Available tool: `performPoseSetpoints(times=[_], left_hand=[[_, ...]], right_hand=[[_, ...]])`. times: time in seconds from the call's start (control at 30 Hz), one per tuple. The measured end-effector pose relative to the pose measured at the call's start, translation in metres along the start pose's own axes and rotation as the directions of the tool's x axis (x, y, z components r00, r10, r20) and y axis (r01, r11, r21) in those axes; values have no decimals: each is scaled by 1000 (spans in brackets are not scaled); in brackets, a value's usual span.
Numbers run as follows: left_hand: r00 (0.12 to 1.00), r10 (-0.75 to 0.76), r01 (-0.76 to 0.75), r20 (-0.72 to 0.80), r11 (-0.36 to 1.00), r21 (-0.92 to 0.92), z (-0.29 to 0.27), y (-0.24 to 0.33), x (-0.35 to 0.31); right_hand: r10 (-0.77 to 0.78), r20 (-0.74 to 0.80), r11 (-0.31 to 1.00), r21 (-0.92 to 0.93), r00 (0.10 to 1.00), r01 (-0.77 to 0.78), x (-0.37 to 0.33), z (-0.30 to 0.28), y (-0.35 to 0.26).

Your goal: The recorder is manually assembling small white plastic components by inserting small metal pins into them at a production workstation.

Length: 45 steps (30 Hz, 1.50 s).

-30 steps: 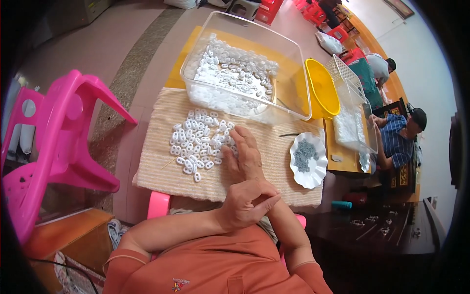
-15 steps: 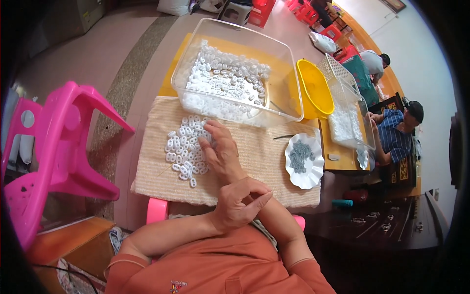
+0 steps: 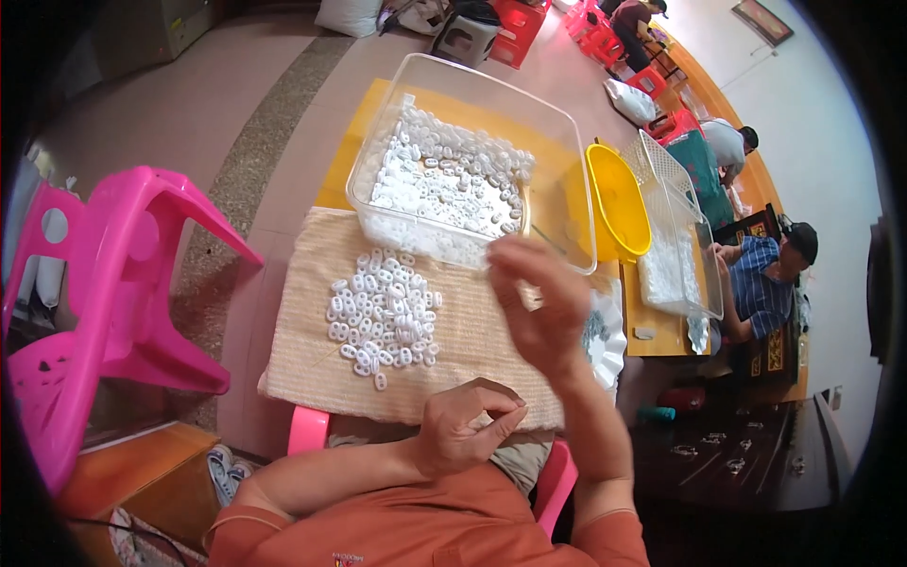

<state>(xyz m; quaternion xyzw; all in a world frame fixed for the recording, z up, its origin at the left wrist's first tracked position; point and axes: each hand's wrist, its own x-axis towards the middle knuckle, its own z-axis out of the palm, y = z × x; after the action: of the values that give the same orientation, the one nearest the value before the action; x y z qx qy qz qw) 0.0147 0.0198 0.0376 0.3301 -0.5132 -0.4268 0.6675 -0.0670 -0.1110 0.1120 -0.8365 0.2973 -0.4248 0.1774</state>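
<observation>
My left hand (image 3: pixel 470 427) is close to my body at the cloth's near edge, thumb and forefinger pinched together; whatever is between them is too small to make out. My right hand (image 3: pixel 540 307) hangs over the right half of the beige cloth (image 3: pixel 302 283), fingers curled and smeared by motion. A loose heap of small white oval plastic pieces with two holes (image 3: pixel 378 317) lies on the cloth, left of my right hand. Partly hidden behind that hand is a white scalloped dish (image 3: pixel 612 352) holding tiny grey parts (image 3: pixel 595 329).
A large clear bin (image 3: pixel 354 184) of similar white pieces stands beyond the cloth, beside a yellow basin (image 3: pixel 619 203). Farther right is another clear bin (image 3: pixel 673 274), with a co-worker (image 3: pixel 765 279) seated behind it. A pink plastic stool (image 3: pixel 132 283) stands at left.
My right hand has left the heap of white pieces and swung right, over toward the dish. My left hand stays pinched in nearly the same place. The view has shifted slightly.
</observation>
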Motion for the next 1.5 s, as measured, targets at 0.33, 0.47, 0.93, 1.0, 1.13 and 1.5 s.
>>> performPoseSetpoints(times=[0.33,0.47,0.93,1.0,1.13,1.5], left_hand=[[999,-27,25,29,996,84,-11,-7,16],[997,80,-78,-3,981,179,-17,-18,19],[991,137,-131,-6,959,250,-32,-30,32],[990,140,-131,-18,959,250,-32,-29,34],[992,125,-118,-9,959,259,-35,-28,34],[988,153,-146,-8,956,256,-27,-25,27]], right_hand=[[222,439,881,-474,871,14,125,8,129],[0,576,864,-411,818,289,151,64,174],[45,521,879,-427,852,214,139,102,225],[95,534,856,-475,840,205,132,98,223],[110,566,828,-507,817,240,131,97,222],[172,647,811,-521,742,267,137,83,191]])
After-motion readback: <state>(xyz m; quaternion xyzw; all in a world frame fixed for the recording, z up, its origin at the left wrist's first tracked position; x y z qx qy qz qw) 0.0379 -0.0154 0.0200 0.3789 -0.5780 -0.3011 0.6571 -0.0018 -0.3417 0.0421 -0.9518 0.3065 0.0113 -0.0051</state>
